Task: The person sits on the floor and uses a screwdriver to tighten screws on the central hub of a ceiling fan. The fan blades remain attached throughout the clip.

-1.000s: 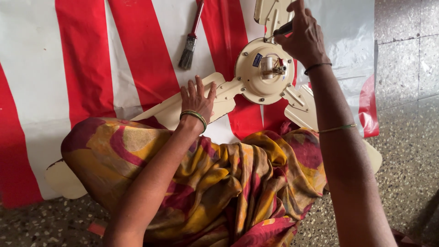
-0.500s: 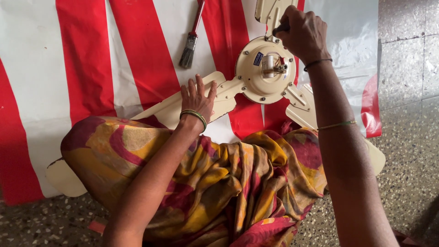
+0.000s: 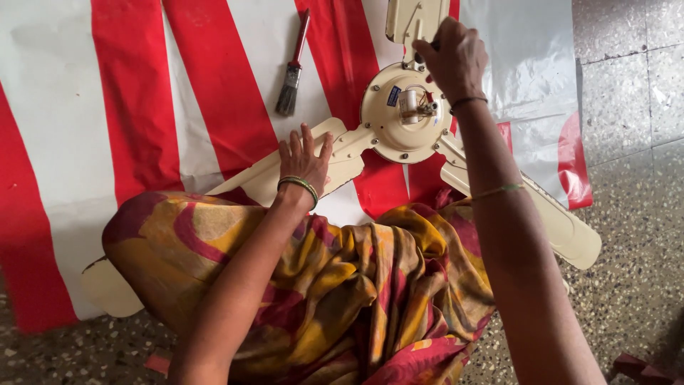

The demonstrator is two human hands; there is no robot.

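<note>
Cream ceiling fan point(image 3: 399, 117) lies flat on a red-and-white striped sheet point(image 3: 142, 107), motor hub in the upper centre of the frame, small wired fitting exposed at the hub's middle. Three blades: one runs toward the lower left point(image 3: 256, 178) and passes under the person's lap, one toward the lower right point(image 3: 563, 228), one up out of the top edge point(image 3: 410, 18).

Sheet is spread over a speckled stone floor point(image 3: 627, 185); floor shows at right and along the bottom edge. A clear plastic film point(image 3: 527, 64) overlaps the sheet at upper right. A paintbrush point(image 3: 292, 71) with a red handle lies on the sheet, upper centre-left, well apart from the hub.

Left hand point(image 3: 305, 160): open, fingers spread, palm pressed flat on the lower-left blade near its bracket; gripping nothing. Green bangles at the wrist.

Right hand point(image 3: 456, 57): curled closed over the hub's upper rim, at the root of the top blade; a small dark item shows at the fingers, which I cannot identify. Arm extends from the lower right.

Yellow and maroon patterned cloth point(image 3: 342, 285) covers the person's lap, lower centre.
</note>
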